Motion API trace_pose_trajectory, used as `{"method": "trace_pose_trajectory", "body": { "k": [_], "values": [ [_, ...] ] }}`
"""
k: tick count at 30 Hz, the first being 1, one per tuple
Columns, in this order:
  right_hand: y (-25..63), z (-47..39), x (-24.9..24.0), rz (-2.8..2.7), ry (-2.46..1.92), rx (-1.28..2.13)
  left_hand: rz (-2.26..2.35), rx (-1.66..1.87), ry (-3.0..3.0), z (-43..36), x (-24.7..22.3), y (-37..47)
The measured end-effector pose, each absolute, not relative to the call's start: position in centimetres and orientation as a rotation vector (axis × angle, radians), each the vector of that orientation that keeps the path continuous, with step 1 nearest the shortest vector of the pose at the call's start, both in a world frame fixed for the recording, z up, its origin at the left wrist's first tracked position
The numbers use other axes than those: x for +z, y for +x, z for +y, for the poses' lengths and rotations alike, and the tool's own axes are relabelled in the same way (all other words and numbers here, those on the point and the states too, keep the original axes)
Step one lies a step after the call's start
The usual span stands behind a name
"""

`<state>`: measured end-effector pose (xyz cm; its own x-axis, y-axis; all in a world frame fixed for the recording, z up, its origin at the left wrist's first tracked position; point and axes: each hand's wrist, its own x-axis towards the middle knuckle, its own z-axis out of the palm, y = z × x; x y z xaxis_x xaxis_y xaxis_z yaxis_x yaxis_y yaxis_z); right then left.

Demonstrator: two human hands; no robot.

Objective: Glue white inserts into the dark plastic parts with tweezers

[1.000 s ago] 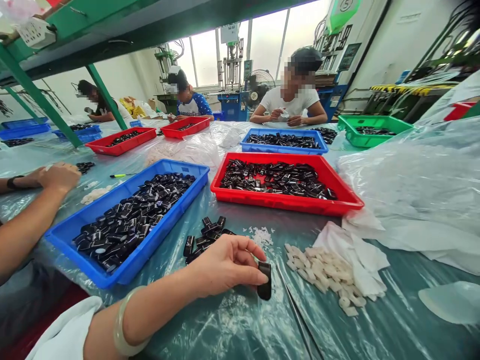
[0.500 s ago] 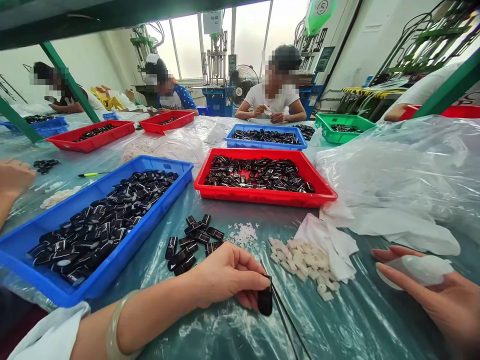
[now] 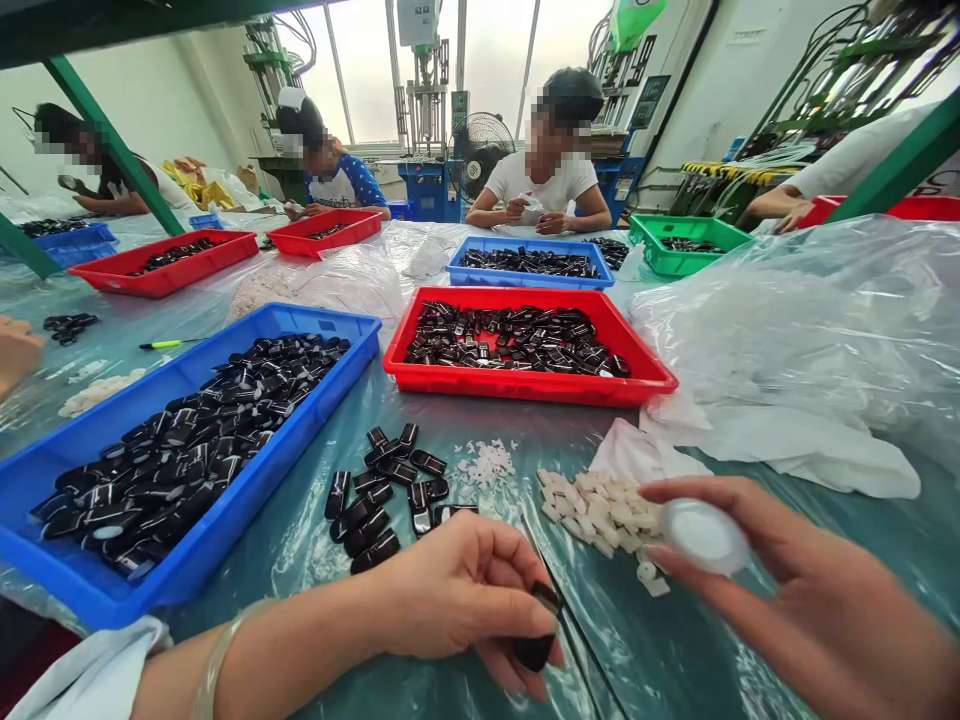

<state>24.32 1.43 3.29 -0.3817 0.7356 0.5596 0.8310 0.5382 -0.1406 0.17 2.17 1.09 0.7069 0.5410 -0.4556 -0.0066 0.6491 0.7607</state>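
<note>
My left hand (image 3: 480,600), closed, pinches a glossy black plastic piece (image 3: 537,645) between thumb and fingers. Right beside it runs a pair of thin dark metal prongs (image 3: 581,640), like tweezers, leaving the bottom edge of view. My right hand (image 3: 810,590) grips a small round translucent white lid-like thing (image 3: 706,536) between thumb and fingers. Between the hands lies a heap of off-white flat bits (image 3: 592,510). A loose pile of similar black pieces (image 3: 375,500) is just beyond my left hand, with white scraps (image 3: 486,465) to its right.
A blue tray (image 3: 300,420) full of black pieces stands at left, and a red tray (image 3: 525,385) of them stands ahead. Clear plastic sheeting (image 3: 795,330) bulges at right. Several co-workers sit around the table; one person (image 3: 540,180) faces me. A green post (image 3: 900,160) slants at right.
My right hand has come leftward with the white round thing, near the off-white bits. My left hand has turned and lowered the black piece slightly. The view has shifted a little.
</note>
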Motion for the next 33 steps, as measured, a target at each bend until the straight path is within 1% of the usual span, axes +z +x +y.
{"method": "trace_pose_trajectory", "body": {
  "k": [3, 10, 28, 33],
  "values": [
    [22.0, 1.6, 3.3, -2.288, -1.157, -0.093, 0.733, 0.340, 0.784, 1.9, 0.9, 0.2],
    [21.1, 1.1, 2.4, -2.380, -1.062, -0.278, 0.746, 0.352, 0.763, 1.6, 1.0, 0.0],
    [21.4, -0.3, 2.2, -2.519, -0.984, -0.335, 0.807, 0.264, 0.776, 1.6, 0.8, 0.2],
    [21.2, -0.2, 1.7, -2.422, -0.935, -0.320, 0.806, 0.251, 0.770, 1.6, 0.8, 0.2]
  ]
}}
